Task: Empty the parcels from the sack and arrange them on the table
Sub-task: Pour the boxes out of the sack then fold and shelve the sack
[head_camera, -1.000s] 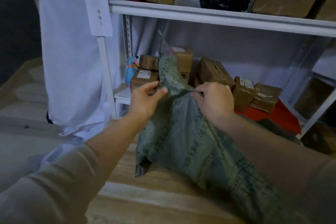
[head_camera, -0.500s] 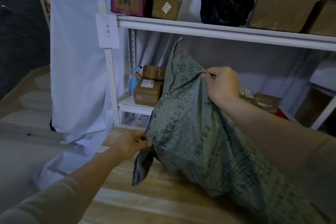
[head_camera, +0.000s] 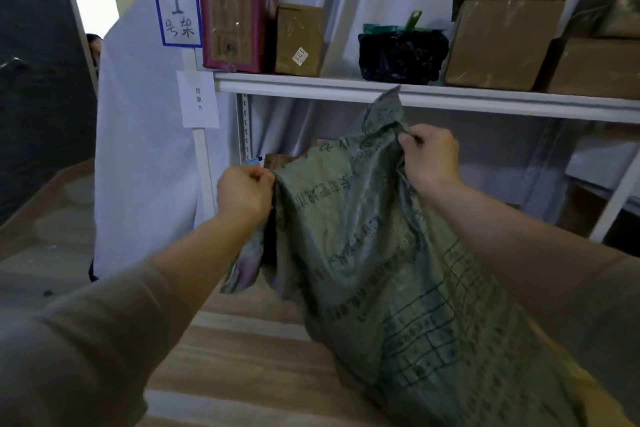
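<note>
The person stands at a wooden table (head_camera: 242, 364) with both arms stretched forward, holding up a grey-green woven sack (head_camera: 381, 270) printed with dark characters and a grid. The left hand (head_camera: 244, 192) is closed in a fist on the sack's left edge, pinching the fabric between thumb and fingers, and a loose flap hangs below it. The right hand (head_camera: 431, 159) is clenched on the fabric higher up, near the sack's topmost corner, which pokes up in front of the white shelf (head_camera: 485, 100). Between the two hands the cloth is stretched and creased; the rest of the sack slopes down to the right, under the right forearm, and its bulk lies over the table. I cannot tell whether its mouth is open or what it holds. On the shelf above sit a red-edged box (head_camera: 235, 7), a small brown carton (head_camera: 299, 40) with a white sticker, a black plastic bundle (head_camera: 401, 57) and larger cardboard boxes (head_camera: 502, 35) wrapped in tape. A blue-bordered sign (head_camera: 178, 7) with the numeral 1 hangs on the shelf's post, with a smaller white label (head_camera: 198, 99) under it. A white sheet (head_camera: 142, 156) drapes down the left side of the rack. Behind the sack, on a lower level, a corner of another brown carton just peeks out.
</note>
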`<state>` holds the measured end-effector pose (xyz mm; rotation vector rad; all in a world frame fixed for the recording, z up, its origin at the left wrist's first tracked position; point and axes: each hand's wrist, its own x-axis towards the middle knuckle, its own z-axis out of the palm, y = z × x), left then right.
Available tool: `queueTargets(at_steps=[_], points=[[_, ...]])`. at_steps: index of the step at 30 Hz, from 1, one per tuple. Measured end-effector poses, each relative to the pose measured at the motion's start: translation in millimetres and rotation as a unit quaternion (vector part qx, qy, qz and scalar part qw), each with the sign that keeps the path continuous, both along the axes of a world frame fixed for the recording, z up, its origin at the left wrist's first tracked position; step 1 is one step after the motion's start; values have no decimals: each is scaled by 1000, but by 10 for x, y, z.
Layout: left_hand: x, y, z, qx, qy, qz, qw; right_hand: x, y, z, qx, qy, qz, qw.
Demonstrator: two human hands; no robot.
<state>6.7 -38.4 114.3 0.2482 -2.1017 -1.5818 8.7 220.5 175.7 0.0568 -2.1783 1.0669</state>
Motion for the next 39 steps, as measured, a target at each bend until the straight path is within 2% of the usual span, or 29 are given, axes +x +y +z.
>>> queueTargets(at_steps=[2,6,10,14,19,21,23,27,31,34,36,39], points=[[-29,146,289,20,20,2,1000,30,172,-11,-18,-16,-10,1000],[3,542,716,3,56,-7,998,160,550,9,-44,-39,-32,998],[96,1090,925,4,78,-27,997,383,821,-62,-108,-132,39,985],[195,1656,1011,0,87,-36,996,586,1078,-271,-57,-213,75,972],[397,2352,1101,-52,120,-62,990,613,1536,-507,26,-210,7,977],[429,2558,1103,-66,128,-85,986,722,1733,-511,14,-221,-7,975],[453,2750,1068,-96,131,-125,979,824,1929,-531,-38,-233,0,972],[598,3189,845,-231,109,-205,945,850,2331,-795,-156,-233,-4,960],[755,3617,515,-334,76,-245,907,1002,2582,-1101,-197,-211,-56,956],[836,3850,417,-441,70,-257,857,1267,2692,-1147,-250,-198,-41,947],[874,3985,398,-485,76,-262,831,1340,2806,-1205,-289,-188,-30,938],[928,4157,325,-517,80,-262,811,1384,2953,-1249,-332,-188,-31,924]])
